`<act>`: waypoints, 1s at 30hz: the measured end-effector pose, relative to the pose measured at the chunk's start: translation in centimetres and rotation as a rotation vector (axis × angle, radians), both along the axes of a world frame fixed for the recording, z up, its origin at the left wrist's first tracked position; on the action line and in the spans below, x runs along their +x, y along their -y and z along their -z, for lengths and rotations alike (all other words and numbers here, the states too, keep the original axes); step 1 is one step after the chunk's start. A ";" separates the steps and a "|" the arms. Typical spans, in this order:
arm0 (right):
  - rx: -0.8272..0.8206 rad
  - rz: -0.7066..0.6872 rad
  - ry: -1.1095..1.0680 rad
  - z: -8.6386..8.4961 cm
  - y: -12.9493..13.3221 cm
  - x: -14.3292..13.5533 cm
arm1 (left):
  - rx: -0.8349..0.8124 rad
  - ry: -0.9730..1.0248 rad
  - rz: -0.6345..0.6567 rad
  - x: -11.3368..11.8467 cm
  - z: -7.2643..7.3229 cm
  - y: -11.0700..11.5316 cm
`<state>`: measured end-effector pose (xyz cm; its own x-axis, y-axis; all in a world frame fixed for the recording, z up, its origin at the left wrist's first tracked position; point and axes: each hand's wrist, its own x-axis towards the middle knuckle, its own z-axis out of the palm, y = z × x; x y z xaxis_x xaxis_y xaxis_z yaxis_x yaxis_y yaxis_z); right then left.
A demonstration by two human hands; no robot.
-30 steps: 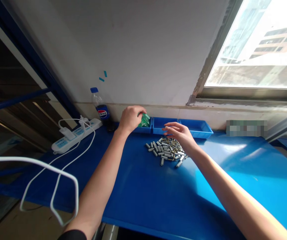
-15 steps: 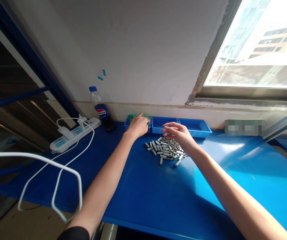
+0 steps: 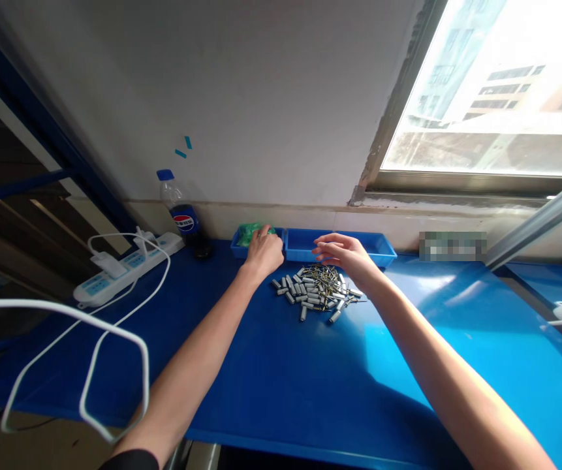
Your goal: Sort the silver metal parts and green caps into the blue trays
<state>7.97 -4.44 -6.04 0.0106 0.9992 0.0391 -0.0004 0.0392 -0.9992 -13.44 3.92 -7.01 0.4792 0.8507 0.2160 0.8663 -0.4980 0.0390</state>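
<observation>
My left hand (image 3: 264,252) reaches to the left blue tray (image 3: 238,250), beside a crumpled green plastic bundle (image 3: 248,234) in it. Its fingers are bent down and drawn together at the tray's right part; whatever they hold is hidden. My right hand (image 3: 348,259) hovers in front of the other blue trays (image 3: 305,251), with fingers loosely stretched and nothing visible in them. Below and between both hands lies a loose pile of grey metal cylinders (image 3: 311,295) and thin brass-coloured screws or pins (image 3: 327,277), too small to tell which.
On the left of the blue table (image 3: 271,385) stand a cola bottle (image 3: 185,219) and a white power strip (image 3: 114,277) with chargers. A looping white cable (image 3: 143,365) crosses the left foreground. A blurred-out object (image 3: 452,247) sits by the wall; a metal bar (image 3: 530,225) slants at right.
My view has turned slightly right, so the scene sits further left. My left hand has drawn back a little from the green bundle, its fingers closing together. The right hand stays over the trays.
</observation>
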 end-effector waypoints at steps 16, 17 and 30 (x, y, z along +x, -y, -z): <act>-0.217 -0.157 0.943 0.5 0.4 8.8 | -0.594 -0.267 0.078 -0.6 -3.1 2.8; -0.333 -0.154 0.957 0.7 0.5 9.1 | -0.592 -0.266 0.074 -0.4 -2.9 2.8; -0.334 -0.283 1.244 0.4 -0.7 7.5 | -0.573 -0.246 0.144 -0.6 -1.7 1.7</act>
<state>15.42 -3.72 -6.48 -0.0631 0.9242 -0.3766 0.9524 -0.0571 -0.2995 -14.07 2.17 -5.28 0.5749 0.7219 -0.3852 0.8099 -0.5692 0.1419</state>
